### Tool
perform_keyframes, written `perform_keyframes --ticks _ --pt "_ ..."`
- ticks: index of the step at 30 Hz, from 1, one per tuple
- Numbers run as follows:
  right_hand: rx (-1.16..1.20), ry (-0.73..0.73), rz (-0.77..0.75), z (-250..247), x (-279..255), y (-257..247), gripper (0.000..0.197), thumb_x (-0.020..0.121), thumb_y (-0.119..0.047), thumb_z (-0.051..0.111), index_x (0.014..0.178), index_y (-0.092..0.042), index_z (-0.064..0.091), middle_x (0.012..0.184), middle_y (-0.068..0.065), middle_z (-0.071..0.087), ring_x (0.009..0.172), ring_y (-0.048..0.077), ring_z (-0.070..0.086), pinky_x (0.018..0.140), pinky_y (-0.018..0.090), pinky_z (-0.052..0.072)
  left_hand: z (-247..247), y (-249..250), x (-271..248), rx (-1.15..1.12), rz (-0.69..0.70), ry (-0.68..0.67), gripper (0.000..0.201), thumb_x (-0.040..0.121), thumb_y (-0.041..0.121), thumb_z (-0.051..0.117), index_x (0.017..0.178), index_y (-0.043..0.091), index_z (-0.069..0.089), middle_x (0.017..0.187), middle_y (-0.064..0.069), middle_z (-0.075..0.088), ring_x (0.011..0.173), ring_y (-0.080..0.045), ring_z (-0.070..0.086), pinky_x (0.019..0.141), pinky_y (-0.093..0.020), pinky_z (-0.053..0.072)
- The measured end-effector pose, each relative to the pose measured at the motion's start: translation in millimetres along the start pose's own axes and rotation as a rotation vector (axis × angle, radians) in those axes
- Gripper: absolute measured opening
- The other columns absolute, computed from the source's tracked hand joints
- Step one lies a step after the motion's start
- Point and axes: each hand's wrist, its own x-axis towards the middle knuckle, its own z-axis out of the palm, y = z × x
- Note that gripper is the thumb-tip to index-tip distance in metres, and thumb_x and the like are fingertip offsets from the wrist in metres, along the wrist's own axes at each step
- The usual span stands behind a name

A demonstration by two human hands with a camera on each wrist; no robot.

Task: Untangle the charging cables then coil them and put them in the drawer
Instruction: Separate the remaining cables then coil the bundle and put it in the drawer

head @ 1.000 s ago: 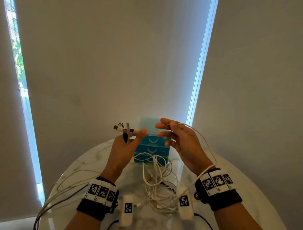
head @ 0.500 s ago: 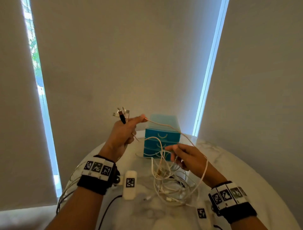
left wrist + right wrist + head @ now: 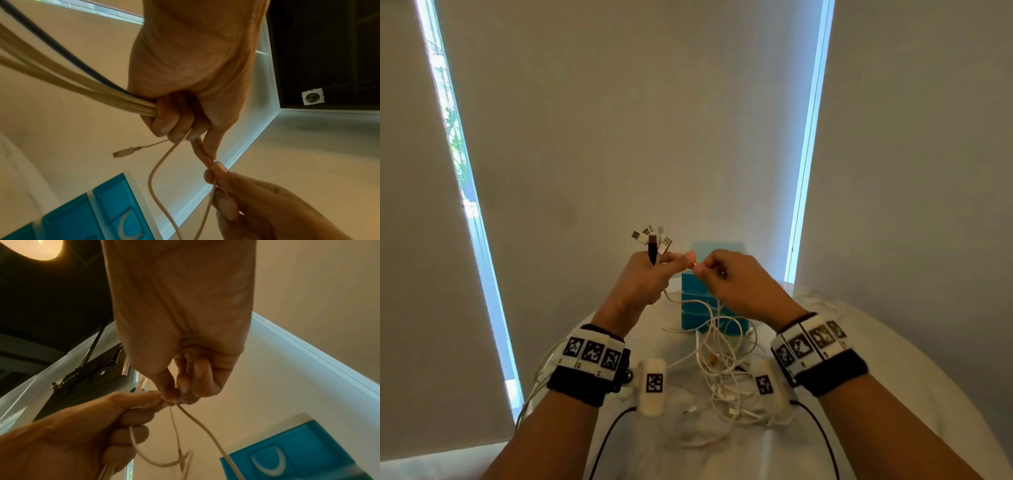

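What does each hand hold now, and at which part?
The left hand grips a bundle of cables just below their plugs. The right hand pinches one thin white cable along its length between thumb and fingers.

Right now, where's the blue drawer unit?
In the head view the blue drawer unit stands at the far middle of the white table, just behind the raised left hand and right hand, with the cable tangle in front.

Both hands are raised above the table (image 3: pixel 893 342), fingertips touching: left hand (image 3: pixel 643 277) at left w/ plug ends (image 3: pixel 654 240) held above it, right hand (image 3: pixel 739 284) at right. Drawer unit (image 3: pixel 695 308) is set behind them; cable tangle (image 3: pixel 726 377) lies on the table before it, betw. the wrists.
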Motion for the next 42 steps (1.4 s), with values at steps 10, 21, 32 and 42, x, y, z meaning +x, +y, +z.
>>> perform_keyframes --ticks 10,21,32,42 --pt "0.858 0.864 0.306 -11 12 34 0.013 0.113 -0.023 0.042 0.110 -0.024 0.055 0.071 -0.002 0.067 0.058 0.013 0.059 0.048 0.024 0.045 -31 9 -3 -0.116 0.007 0.372 0.052 0.099 0.071 0.057 0.103 0.022 0.076 0.113 -0.007 0.066 0.130 -0.030 0.046 0.097 -0.057 0.055" --pt "0.285 -0.050 -0.076 68 86 -15 0.036 0.111 -0.016 0.051 0.145 -0.017 0.062 0.122 0.000 0.078 0.106 0.017 0.075 0.096 0.038 0.061 -61 12 -2 -0.161 0.203 0.418 0.032 0.115 0.042 0.040 0.095 0.021 0.055 0.068 0.009 0.044 0.053 -0.004 0.035 0.050 -0.022 0.031" --pt "0.726 0.096 0.235 52 -24 50 0.016 0.108 -0.007 0.060 0.114 -0.009 0.074 0.087 0.002 0.081 0.072 0.018 0.067 0.061 0.028 0.053 -14 -32 6 0.050 0.061 0.102 0.039 0.115 0.044 0.038 0.102 0.021 0.065 0.072 0.008 0.053 0.063 -0.008 0.043 0.061 -0.030 0.036" --pt "-0.135 -0.293 0.090 108 10 48 0.044 0.090 -0.050 0.083 0.120 -0.019 0.077 0.117 0.002 0.075 0.104 0.019 0.068 0.095 0.035 0.057 -4 16 9 -0.034 0.155 0.112 0.037 0.116 0.038 0.039 0.100 0.018 0.065 0.066 0.009 0.049 0.054 -0.007 0.038 0.054 -0.027 0.031"
